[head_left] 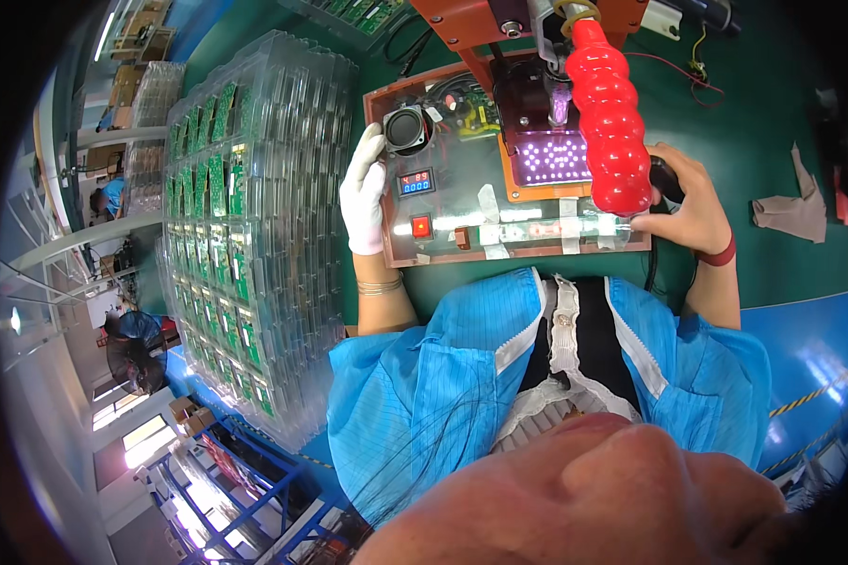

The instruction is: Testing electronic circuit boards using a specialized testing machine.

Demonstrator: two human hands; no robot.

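Observation:
A shallow wooden-framed test box [528, 252] with a clear top lies in front of me on the green bench mat. My left hand [364, 198], in a white glove, rests with outstretched fingers along the box's left edge, beside a round black speaker [406, 130]. My bare right hand [695, 209] curves around a black rounded part [667, 179] at the box's right edge, its thumb by the corner. A red bumpy lever handle [611, 127] hangs close to that hand and covers some of the fixture. Under the orange press, a board [551, 160] shows lit white-violet lights.
Tall stacks of clear trays [254, 235] holding green circuit boards stand at the left. A small digital meter [416, 182] and a red lit switch [421, 226] sit on the box. A grey-brown cloth [793, 209] lies at the right. Thin wires trail behind the press.

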